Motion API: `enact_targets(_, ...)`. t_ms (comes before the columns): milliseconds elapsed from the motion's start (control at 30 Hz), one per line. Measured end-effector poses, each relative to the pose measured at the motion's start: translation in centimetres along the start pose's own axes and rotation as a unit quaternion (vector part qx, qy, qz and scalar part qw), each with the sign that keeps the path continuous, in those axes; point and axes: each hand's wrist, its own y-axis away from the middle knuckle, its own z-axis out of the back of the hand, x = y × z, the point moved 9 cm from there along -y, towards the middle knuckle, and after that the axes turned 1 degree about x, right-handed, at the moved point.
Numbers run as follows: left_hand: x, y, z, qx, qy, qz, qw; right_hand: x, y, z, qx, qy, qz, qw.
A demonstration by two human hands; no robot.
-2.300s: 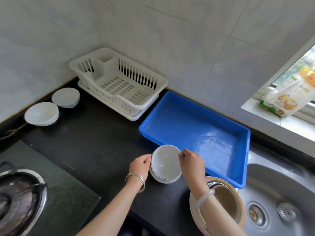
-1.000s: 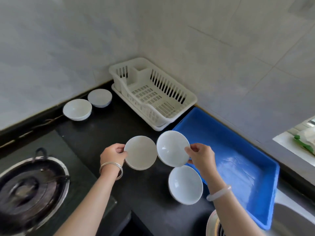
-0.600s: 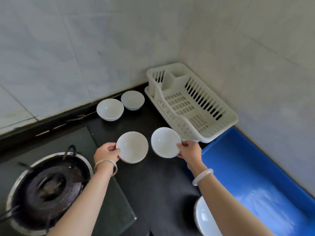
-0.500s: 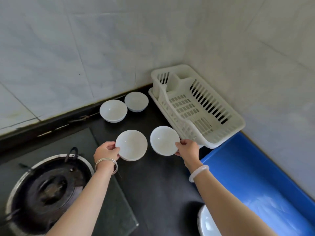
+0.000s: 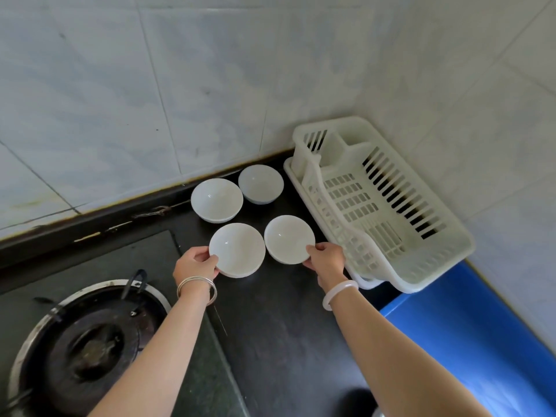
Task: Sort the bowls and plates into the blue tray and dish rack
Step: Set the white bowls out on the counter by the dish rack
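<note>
My left hand [image 5: 195, 263] grips the near rim of a white bowl [image 5: 237, 250] low over the black counter. My right hand [image 5: 326, 260] pinches the rim of a second white bowl [image 5: 289, 238] just to its right. Whether either bowl rests on the counter I cannot tell. Two more white bowls [image 5: 216, 200] [image 5: 260, 183] sit upright behind them by the wall. The white dish rack [image 5: 382, 203] stands empty to the right, nearly touching my right hand. A blue tray [image 5: 469, 332] lies at the lower right, partly out of view.
A gas burner [image 5: 87, 347] on a glass hob fills the lower left. Tiled walls meet in the corner behind the rack. The black counter [image 5: 279, 326] runs between my forearms.
Both hands have carried their bowls away from me toward the two bowls by the wall and lowered them. The third bowl left near the tray has dropped out of view.
</note>
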Motion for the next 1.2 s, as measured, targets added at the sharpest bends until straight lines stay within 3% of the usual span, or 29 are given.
enact_targets(300,0.9,0.0,-0.2,0.011,0.024,0.0,1.0,-0.8,0.1,-0.8,0.032,-0.043,-0.024,0.998)
enact_targets(467,3.5,2.1,-1.3,0.065,0.141,0.076,0.985,-2.6,2.1,-2.3,0.113,-0.169,-0.075,0.976)
enact_targets(600,4.0,3.1,-2.0,0.074,0.21,0.097,0.97,-3.0,2.7,-2.5,0.116,-0.236,-0.075,0.962)
enact_targets(1200,3.4,3.1,-2.6,0.041,0.212,0.115,0.97,0.1,1.0,-4.7,0.099,-0.223,-0.069,0.967)
